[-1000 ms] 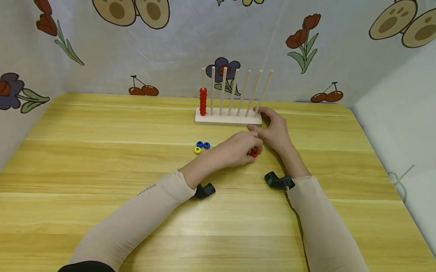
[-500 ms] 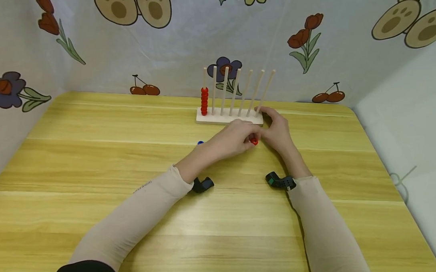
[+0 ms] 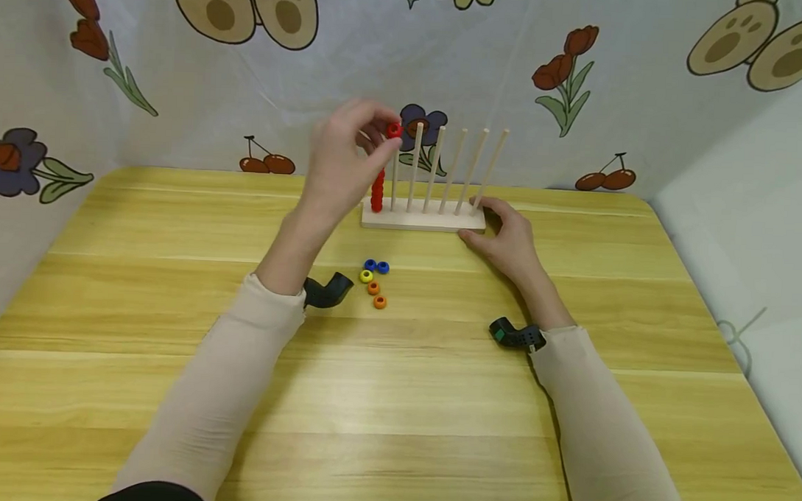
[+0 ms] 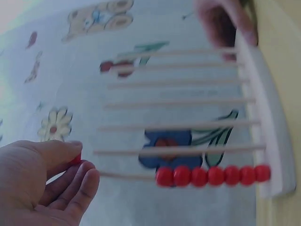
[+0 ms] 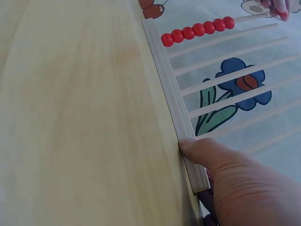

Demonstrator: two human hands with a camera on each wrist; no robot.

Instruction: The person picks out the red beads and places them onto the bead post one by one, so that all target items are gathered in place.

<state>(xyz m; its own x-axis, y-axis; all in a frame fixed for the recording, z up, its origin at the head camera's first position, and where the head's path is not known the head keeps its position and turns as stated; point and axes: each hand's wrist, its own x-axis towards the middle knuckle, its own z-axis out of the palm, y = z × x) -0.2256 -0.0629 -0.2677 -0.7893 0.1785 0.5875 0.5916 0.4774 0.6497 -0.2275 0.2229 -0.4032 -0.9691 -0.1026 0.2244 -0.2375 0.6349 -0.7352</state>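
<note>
My left hand (image 3: 344, 156) pinches a red bead (image 3: 394, 130) between thumb and fingertips, up near the top of the leftmost peg. On that peg a stack of red beads (image 4: 215, 175) fills the lower part; the other upright pegs (image 3: 437, 163) carry none. In the left wrist view the held bead is mostly hidden by the fingers. My right hand (image 3: 504, 236) grips the right end of the wooden base (image 3: 422, 220), with the thumb (image 5: 204, 150) on its front edge and the fingers behind.
In front of the rack lie two blue beads (image 3: 383, 267), a yellow bead (image 3: 366, 276) and two orange beads (image 3: 380, 302). A printed cloth (image 3: 487, 62) hangs behind the table's back edge. The wooden tabletop (image 3: 435, 399) stretches toward me.
My left hand has moved from the table by the right hand up and left to the peg top, carrying the red bead. Orange beads it had covered now show. The right hand stays put.
</note>
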